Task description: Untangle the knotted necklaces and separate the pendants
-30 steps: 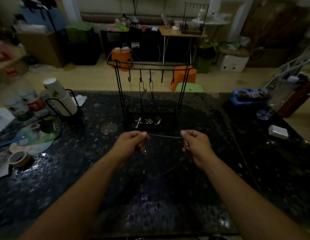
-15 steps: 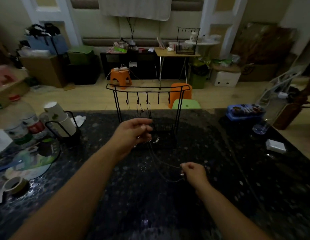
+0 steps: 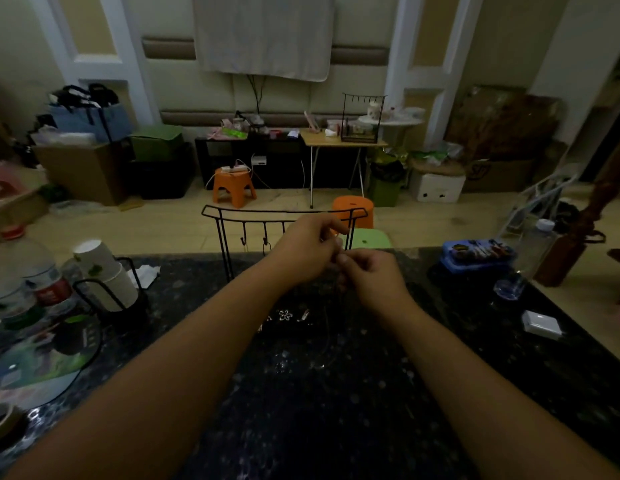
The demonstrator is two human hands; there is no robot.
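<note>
While both the left hand (image 3: 306, 249) and right hand (image 3: 372, 273) pinched the necklace chain (image 3: 327, 336), a hard tug risked tightening its knot.

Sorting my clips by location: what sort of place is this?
Probably a cluttered room in a home: brown cardboard boxes, an orange plastic stool and a small wooden folding table stand beyond the dark speckled table.

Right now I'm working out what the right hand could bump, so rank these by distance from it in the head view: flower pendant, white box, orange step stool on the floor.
From the right hand:
1. Flower pendant, on the tabletop just below and to its left.
2. White box, on the table, out to its right.
3. Orange step stool, on the floor beyond the table, farthest.
</note>
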